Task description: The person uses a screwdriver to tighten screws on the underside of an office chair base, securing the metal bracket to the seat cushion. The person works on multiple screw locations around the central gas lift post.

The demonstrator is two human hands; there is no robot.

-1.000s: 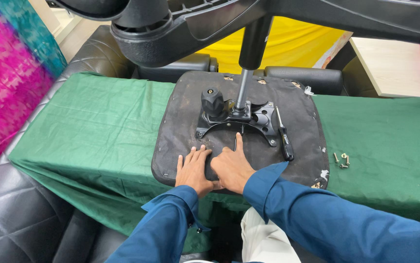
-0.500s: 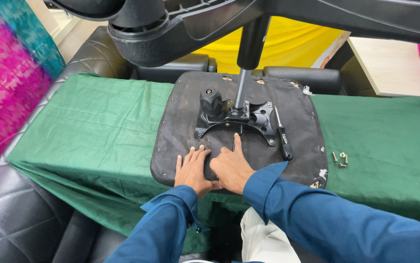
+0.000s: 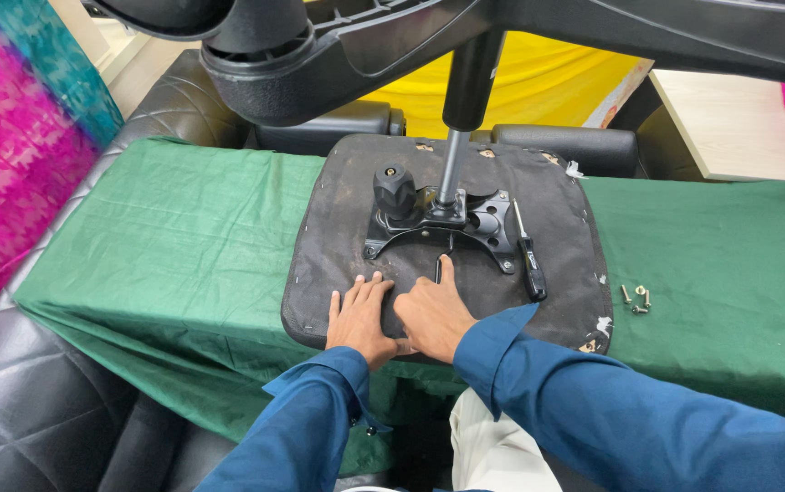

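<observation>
Resting flat, fingers spread, left hand (image 3: 361, 317) and right hand (image 3: 432, 312) press seat underside (image 3: 338, 228) near its front edge

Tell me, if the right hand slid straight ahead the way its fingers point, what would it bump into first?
Probably the black metal bracket bolted to the seat underside. The right hand lies flat, its index finger pointing at a thin dark lever; depth is hard to judge.
</observation>
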